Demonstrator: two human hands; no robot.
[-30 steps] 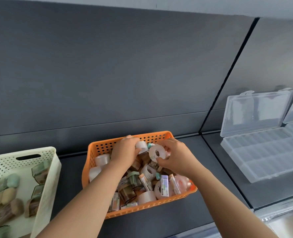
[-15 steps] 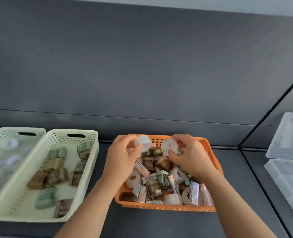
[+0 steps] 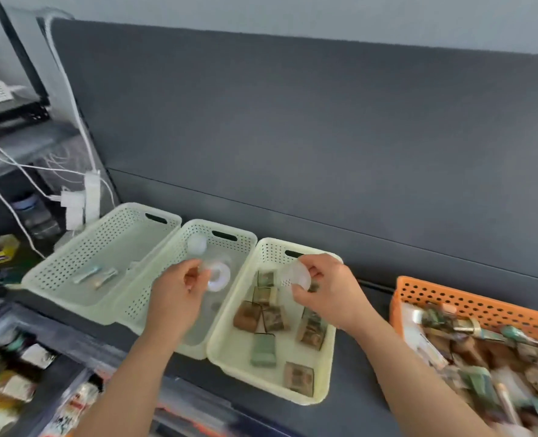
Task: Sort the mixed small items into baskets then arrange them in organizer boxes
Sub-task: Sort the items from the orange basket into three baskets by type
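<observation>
Three cream perforated baskets stand in a row on the dark shelf. My left hand (image 3: 177, 288) hovers over the middle basket (image 3: 198, 226) and pinches a white tape roll (image 3: 218, 276); another pale roll (image 3: 196, 243) lies further back in that basket. Above the right cream basket (image 3: 292, 397), which holds several brown and green blocks (image 3: 263, 350), my right hand (image 3: 330, 288) grips a translucent tape roll (image 3: 294, 277). The left cream basket (image 3: 81, 247) holds a few small tubes (image 3: 105, 277). The orange basket (image 3: 450, 298) of mixed items sits at the far right, blurred.
A dark grey back panel (image 3: 292, 137) rises behind the baskets. A white power strip (image 3: 91, 190) with cables hangs at the left. Below the shelf's front edge, bins with packets (image 3: 9, 389) show at the lower left.
Both hands lifted tape rolls out of the orange basket and carried them left. The view swung left, so the organizer boxes are out of sight and the cream baskets fill the middle.
</observation>
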